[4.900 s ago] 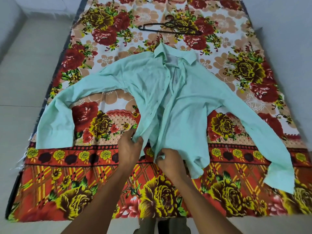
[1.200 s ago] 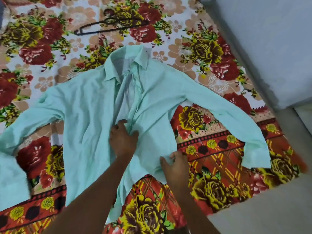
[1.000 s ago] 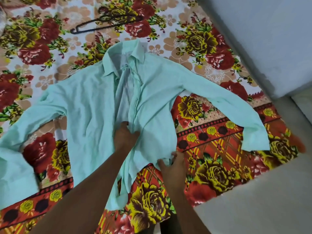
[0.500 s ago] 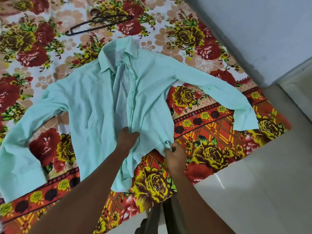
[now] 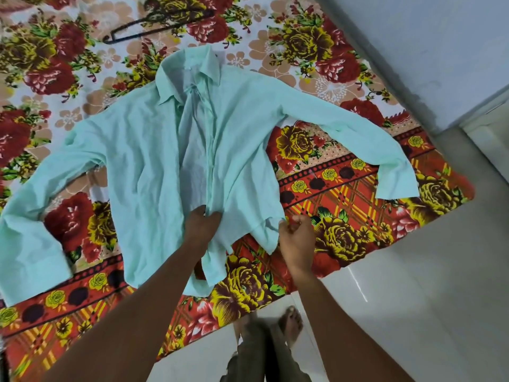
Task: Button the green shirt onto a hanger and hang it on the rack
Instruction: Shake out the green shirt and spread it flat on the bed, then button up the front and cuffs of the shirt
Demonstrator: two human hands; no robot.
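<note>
Two hands on the shirt's lower front. Left hand [image 5: 202, 224], frame centre, pinches the placket edges where the two front panels meet, fingers closed on cloth. Right hand [image 5: 296, 234], just right of it, is curled at the lower right corner of the hem; fingertips touch the fabric edge, but whether it actually grips there cannot be told.

Change since a few seconds back: both hands were bunched together at the bottom hem with the front gaping and rumpled; now the left has moved up the placket and the right has gone out to the hem corner, so the panels lie flatter and closer to aligned. View has also swung rightward, showing more bare floor.

Green shirt [image 5: 154, 150] lies face up, sleeves spread, on the floral sheet [image 5: 344, 194], filling the middle of the frame. Front is open, no button visibly done. Black hanger [image 5: 154, 26] sits in the upper left, well apart from the collar, untouched. No rack in view.

Judgement: smoothing and lining up only; hanger insertion, buttoning and hanging all remain.
</note>
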